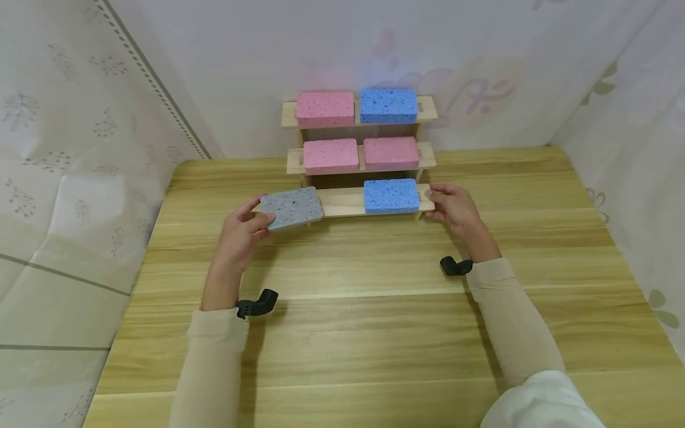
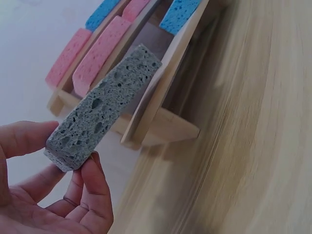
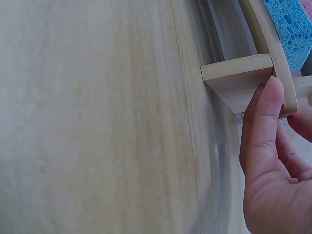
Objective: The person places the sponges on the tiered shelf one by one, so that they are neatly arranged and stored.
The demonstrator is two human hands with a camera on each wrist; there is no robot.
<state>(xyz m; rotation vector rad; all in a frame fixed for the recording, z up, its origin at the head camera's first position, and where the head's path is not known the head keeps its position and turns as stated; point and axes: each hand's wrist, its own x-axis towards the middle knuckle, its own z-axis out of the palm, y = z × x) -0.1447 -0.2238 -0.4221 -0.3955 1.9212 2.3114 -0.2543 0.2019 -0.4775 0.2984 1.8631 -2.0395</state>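
Between thumb and fingers my left hand (image 1: 242, 233) pinches a grey sponge (image 1: 292, 208) by its left end. In the left wrist view the grey sponge (image 2: 105, 107) is tilted, over the left end of the lowest shelf. My right hand (image 1: 456, 209) grips the right end of that lowest shelf (image 1: 342, 203) of a three-step wooden rack. In the right wrist view, thumb and fingers lie on either side of the shelf end (image 3: 283, 80). A blue sponge (image 1: 392, 196) lies on the lowest shelf, close to the right hand.
On the middle shelf sit two pink sponges (image 1: 330, 156). The top shelf bears a pink sponge (image 1: 324, 109) and a blue sponge (image 1: 388, 106). The rack stands at the back of the wooden table (image 1: 353, 333), against a patterned wall covering (image 1: 225, 65).
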